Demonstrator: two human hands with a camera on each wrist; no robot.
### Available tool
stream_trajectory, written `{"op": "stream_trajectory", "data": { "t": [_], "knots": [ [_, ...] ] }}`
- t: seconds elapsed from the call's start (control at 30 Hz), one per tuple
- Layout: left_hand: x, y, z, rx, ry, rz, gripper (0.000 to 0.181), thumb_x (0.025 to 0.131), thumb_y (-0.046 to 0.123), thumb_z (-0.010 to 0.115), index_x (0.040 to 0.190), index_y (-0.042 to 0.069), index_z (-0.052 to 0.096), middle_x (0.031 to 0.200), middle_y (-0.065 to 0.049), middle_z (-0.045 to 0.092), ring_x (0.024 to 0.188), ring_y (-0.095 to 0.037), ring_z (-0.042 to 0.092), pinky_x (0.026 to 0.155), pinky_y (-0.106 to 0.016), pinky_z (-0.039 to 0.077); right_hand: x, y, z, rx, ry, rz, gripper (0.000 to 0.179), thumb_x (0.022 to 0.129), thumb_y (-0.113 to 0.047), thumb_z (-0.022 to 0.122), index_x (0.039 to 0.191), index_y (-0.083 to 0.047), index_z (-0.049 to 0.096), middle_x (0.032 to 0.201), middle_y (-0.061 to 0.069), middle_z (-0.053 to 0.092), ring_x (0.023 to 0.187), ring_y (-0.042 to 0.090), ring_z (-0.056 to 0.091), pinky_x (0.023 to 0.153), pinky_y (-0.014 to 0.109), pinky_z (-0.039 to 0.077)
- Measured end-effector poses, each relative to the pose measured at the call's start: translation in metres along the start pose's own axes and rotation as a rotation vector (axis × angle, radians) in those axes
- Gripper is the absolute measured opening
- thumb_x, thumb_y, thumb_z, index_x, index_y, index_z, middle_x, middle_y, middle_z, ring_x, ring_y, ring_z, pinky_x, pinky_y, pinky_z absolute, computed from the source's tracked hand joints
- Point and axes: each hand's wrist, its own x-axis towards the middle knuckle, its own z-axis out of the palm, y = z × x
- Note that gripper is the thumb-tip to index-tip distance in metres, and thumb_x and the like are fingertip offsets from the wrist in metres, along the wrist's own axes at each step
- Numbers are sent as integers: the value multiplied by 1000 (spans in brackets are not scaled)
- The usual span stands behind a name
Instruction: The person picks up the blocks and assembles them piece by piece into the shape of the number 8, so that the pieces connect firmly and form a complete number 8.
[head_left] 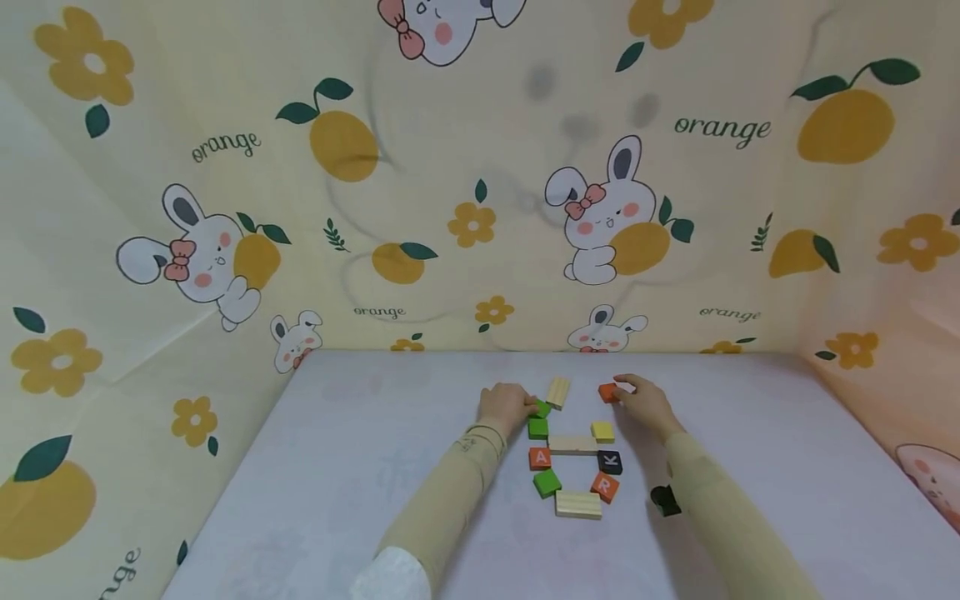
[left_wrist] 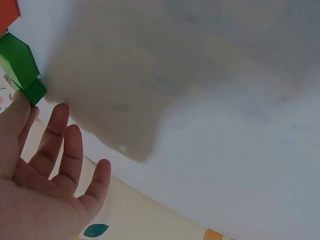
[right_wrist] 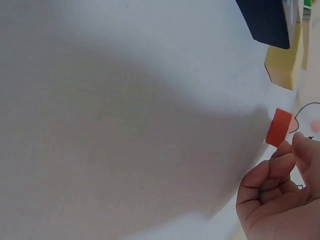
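Observation:
With thumb and index finger, my left hand [head_left: 508, 408] pinches a small green block [head_left: 541, 409] at the upper left of a block outline; its other fingers spread loosely in the left wrist view. Directly nearer to me is another green block [head_left: 537, 428]. My right hand [head_left: 647, 404] holds an orange-red block [head_left: 608, 392] at the thumb and index fingertips, at the outline's upper right. The right wrist view shows this red block [right_wrist: 279, 127] standing apart from the yellow block [right_wrist: 285, 62]. A wooden plank piece [head_left: 557, 392] lies tilted between the hands.
Nearer to me are an orange A block [head_left: 540, 458], a black K block [head_left: 610, 462], an orange R block [head_left: 604, 487] and a green block [head_left: 547, 483]. Wooden planks [head_left: 572, 445] cross the middle and bottom [head_left: 578, 504]. A patterned cloth wall [head_left: 450, 292] rises behind the white table [head_left: 337, 500].

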Motion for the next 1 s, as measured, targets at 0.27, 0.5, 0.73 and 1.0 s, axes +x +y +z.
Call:
{"op": "stream_trajectory", "data": {
  "t": [0.27, 0.5, 0.73, 1.0],
  "knots": [
    [-1, 5, 1, 1, -5, 7, 27, 85, 46, 60, 106, 32, 69, 110, 9, 69, 105, -17, 63, 96, -42, 43, 7, 7, 3, -78, 10, -6, 40, 99, -18, 38, 134, -2, 47, 138, 29, 41, 128, 48, 36, 104, 59, 30],
    [0, 6, 2, 8, 1, 4, 28, 85, 47, 60, 106, 32, 69, 108, 8, 70, 103, -17, 64, 94, -41, 44, 4, 6, 1, -47, 45, -23, 45, 97, -20, 40, 137, 1, 41, 133, 33, 45, 121, 47, 43, 102, 58, 33],
    [1, 3, 3, -24, 8, -8, 28, 85, 48, 59, 106, 32, 70, 108, 7, 70, 100, -18, 64, 91, -40, 45, 5, 5, 5, -17, -14, -11, 41, 97, -24, 44, 131, -2, 50, 136, 31, 42, 121, 47, 42, 100, 58, 34],
    [1, 2, 2, -64, -10, -32, 27, 85, 47, 60, 107, 32, 69, 110, 8, 70, 101, -17, 64, 91, -40, 44, 7, 1, 12, 49, -139, 15, 44, 96, -31, 47, 134, -8, 49, 142, 28, 38, 126, 44, 38, 104, 60, 30]
  ]
}}
